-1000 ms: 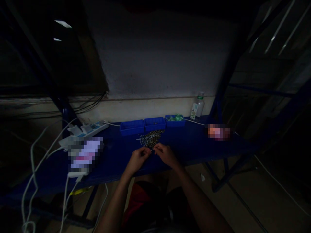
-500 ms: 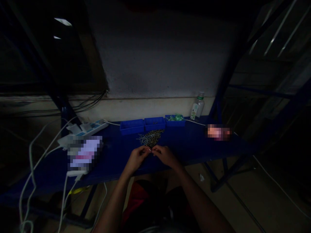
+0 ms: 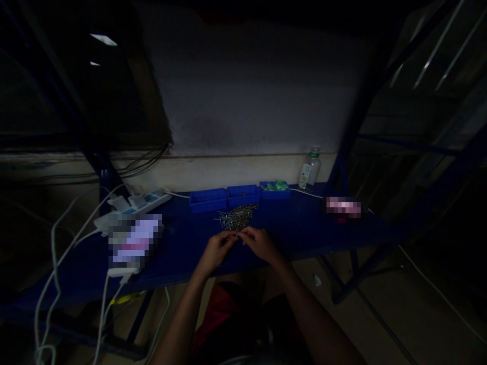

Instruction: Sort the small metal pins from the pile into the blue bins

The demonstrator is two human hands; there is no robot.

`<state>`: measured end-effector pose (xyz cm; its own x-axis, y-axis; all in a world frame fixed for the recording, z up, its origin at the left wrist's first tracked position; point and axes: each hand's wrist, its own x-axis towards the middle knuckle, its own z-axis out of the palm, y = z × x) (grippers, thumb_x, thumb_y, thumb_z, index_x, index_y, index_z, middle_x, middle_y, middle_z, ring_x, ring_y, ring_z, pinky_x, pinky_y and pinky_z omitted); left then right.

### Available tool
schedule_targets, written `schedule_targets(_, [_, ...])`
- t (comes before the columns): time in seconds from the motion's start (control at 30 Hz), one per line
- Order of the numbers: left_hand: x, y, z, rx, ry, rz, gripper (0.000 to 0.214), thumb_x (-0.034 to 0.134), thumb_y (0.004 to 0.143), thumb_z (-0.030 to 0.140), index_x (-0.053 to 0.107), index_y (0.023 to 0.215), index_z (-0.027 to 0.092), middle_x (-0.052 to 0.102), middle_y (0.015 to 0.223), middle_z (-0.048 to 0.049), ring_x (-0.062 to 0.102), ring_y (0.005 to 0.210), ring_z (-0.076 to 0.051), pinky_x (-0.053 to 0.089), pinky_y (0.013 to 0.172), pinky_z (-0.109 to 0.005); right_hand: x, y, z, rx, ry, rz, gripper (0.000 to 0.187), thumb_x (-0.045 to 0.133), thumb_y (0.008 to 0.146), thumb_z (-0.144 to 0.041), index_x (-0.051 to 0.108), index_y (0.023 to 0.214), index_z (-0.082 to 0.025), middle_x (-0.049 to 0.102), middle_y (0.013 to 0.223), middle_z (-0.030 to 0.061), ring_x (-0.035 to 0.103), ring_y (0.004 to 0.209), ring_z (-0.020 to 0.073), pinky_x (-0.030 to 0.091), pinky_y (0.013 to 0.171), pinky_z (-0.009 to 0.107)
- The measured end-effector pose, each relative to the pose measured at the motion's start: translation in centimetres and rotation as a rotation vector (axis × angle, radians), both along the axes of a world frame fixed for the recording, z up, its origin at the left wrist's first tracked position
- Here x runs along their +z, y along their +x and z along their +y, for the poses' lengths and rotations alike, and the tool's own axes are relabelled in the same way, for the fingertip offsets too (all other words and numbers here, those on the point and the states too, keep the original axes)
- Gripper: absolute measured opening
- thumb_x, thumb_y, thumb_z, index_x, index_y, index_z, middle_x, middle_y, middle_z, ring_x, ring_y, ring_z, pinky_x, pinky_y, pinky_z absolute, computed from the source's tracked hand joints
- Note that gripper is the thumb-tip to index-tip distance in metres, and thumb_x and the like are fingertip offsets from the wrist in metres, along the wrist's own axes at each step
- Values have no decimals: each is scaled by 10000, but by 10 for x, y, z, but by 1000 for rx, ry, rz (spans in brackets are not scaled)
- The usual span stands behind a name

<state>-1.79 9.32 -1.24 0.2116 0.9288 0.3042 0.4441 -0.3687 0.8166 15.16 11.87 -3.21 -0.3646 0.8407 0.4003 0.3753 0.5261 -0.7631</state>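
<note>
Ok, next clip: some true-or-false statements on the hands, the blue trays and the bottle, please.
The left hand and right hand pinch a thin metal pin between them, before the pile of small metal pins. True.
Three blue plastic trays stand in a row behind that pile. True.
The clear plastic bottle with a green cap lies on its side. False: the bottle stands upright.
The white power strip lies right of the trays. False: the strip lies left of them.

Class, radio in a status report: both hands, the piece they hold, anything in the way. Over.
Left hand, right hand: fingertips together, pinching thin metal piece. Held low over blue table. Pile of metal parts just behind the hands.
</note>
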Motion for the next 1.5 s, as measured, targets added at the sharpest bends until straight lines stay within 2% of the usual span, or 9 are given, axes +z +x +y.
schedule_targets(0.23, [-5, -2, 3, -2, -38, 5, 305, 586, 727, 375, 681, 916, 156, 656, 726, -25, 569, 669, -158, 432, 621, -230, -1, 0, 1, 30, -6, 21, 188, 483, 847, -335, 588, 846, -179, 649, 711, 3, 608, 660, 113, 420, 611, 195])
schedule_targets(0.47, [-13, -3, 7, 16, -75, -11, 384, 629, 680, 387, 669, 964, 131, 657, 702, -29, 573, 622, -152, 432, 590, -229, -2, -1, 2, 57, -18, 43, 167, 484, 833, -300, 591, 798, -176, 645, 718, 4, 600, 658, 111, 421, 603, 195])
schedule_targets(0.63, [-11, -3, 7, 59, -93, -1, 339, 604, 695, 404, 682, 891, 138, 685, 752, -48, 610, 703, -193, 449, 633, -254, -3, 0, 3, 20, -59, 112, 188, 452, 849, -301, 586, 865, -170, 631, 689, 1, 593, 638, 109, 422, 586, 193])
schedule_targets(0.77, [-4, -3, 4, 42, -58, 8, 281, 566, 733, 398, 684, 825, 161, 692, 773, -37, 612, 721, -188, 446, 654, -252, -5, 1, 5, 17, -62, 139, 202, 454, 847, -326, 589, 865, -176, 627, 675, -5, 589, 617, 107, 418, 573, 191])
schedule_targets(0.93, [1, -6, 3, 118, -37, -102, 296, 573, 736, 395, 655, 868, 142, 678, 834, -49, 604, 770, -185, 454, 694, -259, -5, -1, 5, 59, -23, 51, 163, 505, 821, -305, 611, 844, -184, 645, 707, 0, 595, 645, 115, 418, 600, 195])
schedule_targets(1.1, [0, -7, 1, 32, -71, -103, 302, 615, 718, 371, 652, 917, 147, 673, 869, -56, 601, 780, -178, 459, 699, -260, 0, -2, -1, 76, 81, -112, 117, 514, 820, -240, 627, 832, -212, 663, 793, 7, 594, 705, 124, 401, 650, 202])
schedule_targets(1.27, [-1, -5, -1, -38, -51, -108, 310, 640, 701, 338, 645, 946, 146, 672, 845, -51, 597, 751, -164, 463, 677, -251, 2, -2, -2, 41, 125, -170, 108, 522, 809, -203, 611, 749, -193, 644, 730, 8, 568, 662, 119, 371, 605, 190])
schedule_targets(1.4, [-3, -6, 0, -26, -46, -96, 318, 622, 715, 358, 649, 945, 140, 677, 863, -59, 604, 783, -174, 467, 712, -263, -2, -3, 0, 58, 108, -135, 103, 522, 812, -212, 619, 783, -197, 656, 770, 10, 583, 698, 123, 380, 626, 194])
schedule_targets(1.5, [-4, -7, 3, 46, -41, -93, 323, 587, 741, 372, 647, 948, 132, 680, 918, -68, 610, 833, -187, 460, 752, -272, -5, -3, 4, 76, 55, -41, 121, 521, 817, -259, 624, 832, -199, 662, 788, 11, 596, 709, 127, 405, 643, 202])
